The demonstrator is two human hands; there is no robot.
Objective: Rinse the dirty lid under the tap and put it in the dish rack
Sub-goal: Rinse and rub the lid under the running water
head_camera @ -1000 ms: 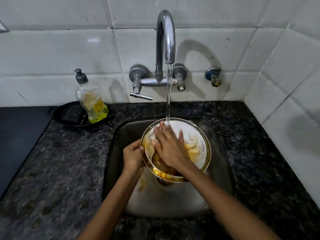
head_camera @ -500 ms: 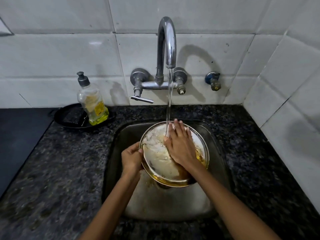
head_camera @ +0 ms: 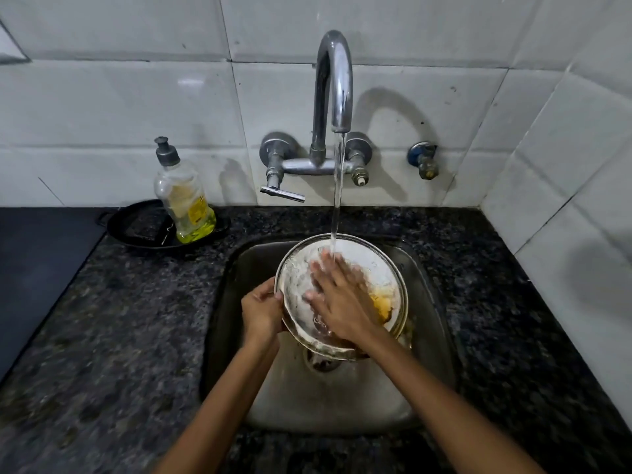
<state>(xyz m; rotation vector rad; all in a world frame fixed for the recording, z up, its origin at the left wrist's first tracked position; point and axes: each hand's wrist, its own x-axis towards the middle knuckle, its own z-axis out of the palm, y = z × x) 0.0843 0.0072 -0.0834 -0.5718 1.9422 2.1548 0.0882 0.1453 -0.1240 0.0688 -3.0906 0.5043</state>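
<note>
Lid (head_camera: 301, 285), tilted over the sink (head_camera: 342, 405) at frame centre, was pinched at its left rim by the left hand (head_camera: 261, 311) while the right hand (head_camera: 342, 299), fingers spread flat, rubbed it beneath the stream; the yellow residue (head_camera: 383, 302) at right probably needed turning toward the water.

One head-worn view looks steeply down, close over the sink (head_camera: 434, 323)

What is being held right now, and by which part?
The left hand grips the dirty lid by its left rim; the right hand lies flat on its face, rubbing rather than holding.
</note>
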